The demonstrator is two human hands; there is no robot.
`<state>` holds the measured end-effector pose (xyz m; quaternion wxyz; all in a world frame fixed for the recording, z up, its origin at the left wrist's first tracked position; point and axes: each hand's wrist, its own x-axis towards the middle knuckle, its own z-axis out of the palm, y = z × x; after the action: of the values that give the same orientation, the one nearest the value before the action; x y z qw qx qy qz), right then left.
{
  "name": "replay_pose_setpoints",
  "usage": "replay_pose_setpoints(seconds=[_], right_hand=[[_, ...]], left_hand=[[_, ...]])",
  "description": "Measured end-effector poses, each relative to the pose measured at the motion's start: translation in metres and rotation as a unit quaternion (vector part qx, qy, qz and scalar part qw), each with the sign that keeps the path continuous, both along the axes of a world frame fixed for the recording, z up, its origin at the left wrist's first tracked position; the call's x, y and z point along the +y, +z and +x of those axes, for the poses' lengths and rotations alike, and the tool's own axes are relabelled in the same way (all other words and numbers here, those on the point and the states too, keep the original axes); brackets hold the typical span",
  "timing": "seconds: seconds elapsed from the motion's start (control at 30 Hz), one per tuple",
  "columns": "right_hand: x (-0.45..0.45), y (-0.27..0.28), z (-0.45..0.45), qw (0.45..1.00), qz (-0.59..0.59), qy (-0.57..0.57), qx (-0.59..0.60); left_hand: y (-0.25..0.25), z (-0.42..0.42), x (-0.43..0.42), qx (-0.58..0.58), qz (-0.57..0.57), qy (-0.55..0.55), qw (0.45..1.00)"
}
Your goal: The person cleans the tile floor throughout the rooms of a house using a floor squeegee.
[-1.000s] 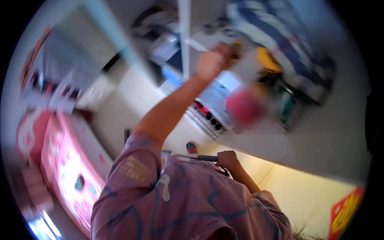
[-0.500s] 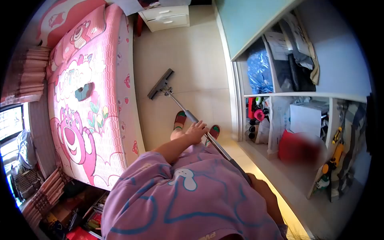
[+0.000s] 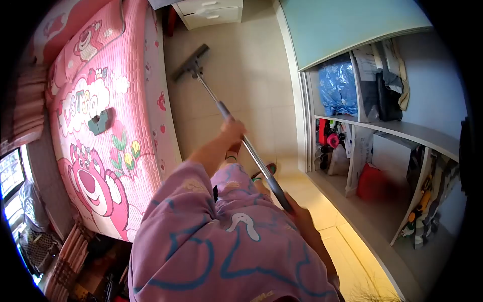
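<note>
We are grasping the mop pole point(image 3: 259, 161) in the left grip point(image 3: 233, 132) and the upper handle point(image 3: 279, 194) in the right grip point(image 3: 297, 211), presumably spacing both for leverage; the mop head point(image 3: 191, 64) is resting on the floor point(image 3: 251, 75), ahead of the left grip.

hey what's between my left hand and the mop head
In the head view, a grey-and-silver pole runs between your left hand and the mop head.
</note>
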<state>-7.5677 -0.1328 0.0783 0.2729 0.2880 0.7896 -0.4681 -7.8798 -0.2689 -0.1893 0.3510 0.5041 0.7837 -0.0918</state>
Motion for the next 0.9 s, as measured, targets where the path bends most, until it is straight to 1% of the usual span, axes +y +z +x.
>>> replay_pose_setpoints(seconds=[0.03,0.07,0.1,0.13,0.17,0.2,0.23,0.27,0.3,0.33,0.37,0.4,0.47,0.5,0.53,0.6,0.67,0.7,0.73,0.77,0.83,0.87,0.9], right_hand=[[-0.013,-0.020,-0.032,0.999,0.011,0.020,0.029],[-0.027,-0.006,-0.086,0.998,-0.013,0.030,-0.056],[-0.047,-0.026,-0.107,1.000,-0.004,0.017,0.005],[-0.065,-0.047,-0.124,0.998,0.006,0.003,0.067],[-0.077,-0.059,-0.151,0.997,-0.002,0.000,0.078],[-0.087,-0.069,-0.169,0.996,-0.011,-0.004,0.087],[-0.093,-0.077,-0.179,0.997,-0.016,-0.005,0.081],[-0.099,-0.082,-0.187,0.991,-0.116,-0.037,0.050],[-0.107,-0.086,-0.187,0.974,-0.216,-0.069,0.020],[-0.117,-0.087,-0.176,0.973,-0.220,-0.072,0.018],[-0.127,-0.089,-0.158,0.970,-0.230,-0.076,0.014],[-0.135,-0.094,-0.136,0.968,-0.237,-0.080,0.011],[-0.136,-0.118,-0.077,0.989,-0.099,0.005,0.108],[-0.123,-0.110,-0.056,0.996,-0.050,0.041,0.059],[-0.108,-0.097,-0.034,0.997,-0.002,0.077,0.009],[-0.075,-0.054,0.009,0.995,-0.036,0.066,-0.072],[-0.050,-0.029,0.119,0.997,-0.006,0.002,-0.072],[-0.043,-0.010,0.154,0.994,0.011,-0.016,-0.112],[-0.043,0.007,0.190,0.988,0.027,-0.036,-0.150],[-0.046,0.023,0.230,0.982,0.038,-0.052,-0.178],[-0.059,0.059,0.306,0.971,0.047,-0.094,-0.214],[-0.065,0.074,0.355,0.964,0.026,-0.123,-0.233],[-0.078,0.074,0.426,0.955,-0.072,-0.254,-0.134]], left_hand=[[0.011,-0.031,-0.011,0.073,-0.009,-0.015,0.997],[0.012,-0.061,-0.015,0.140,-0.066,-0.050,0.987],[0.004,-0.086,-0.027,0.173,-0.065,-0.001,0.983],[0.013,-0.106,-0.037,0.168,-0.073,0.038,0.982],[0.025,-0.118,-0.045,0.161,-0.082,0.077,0.980],[0.027,-0.114,-0.057,0.154,-0.087,0.077,0.981],[0.028,-0.109,-0.069,0.175,-0.036,0.132,0.975],[0.028,-0.104,-0.079,0.198,0.015,0.186,0.962],[0.023,-0.096,-0.090,0.198,0.010,0.183,0.963],[0.018,-0.082,-0.101,0.194,-0.023,0.183,0.963],[0.014,-0.069,-0.108,0.192,-0.053,0.186,0.962],[0.015,-0.054,-0.107,0.192,-0.053,0.186,0.962],[0.019,-0.008,-0.100,0.155,-0.100,0.156,0.970],[0.015,0.016,-0.098,0.174,-0.072,0.131,0.973],[0.018,0.041,-0.092,0.173,-0.069,0.127,0.974],[0.027,0.095,-0.075,0.146,-0.046,0.074,0.985],[0.032,0.191,-0.040,0.071,-0.099,0.008,0.993],[0.019,0.234,-0.036,0.073,-0.096,0.001,0.993],[-0.004,0.282,-0.038,0.027,0.001,-0.030,0.999],[-0.017,0.332,-0.043,-0.028,0.095,-0.059,0.993],[0.008,0.406,-0.022,-0.166,0.053,-0.171,0.970],[0.095,0.398,-0.005,-0.243,0.044,-0.263,0.933],[0.090,0.432,0.007,-0.327,-0.033,-0.299,0.896]])
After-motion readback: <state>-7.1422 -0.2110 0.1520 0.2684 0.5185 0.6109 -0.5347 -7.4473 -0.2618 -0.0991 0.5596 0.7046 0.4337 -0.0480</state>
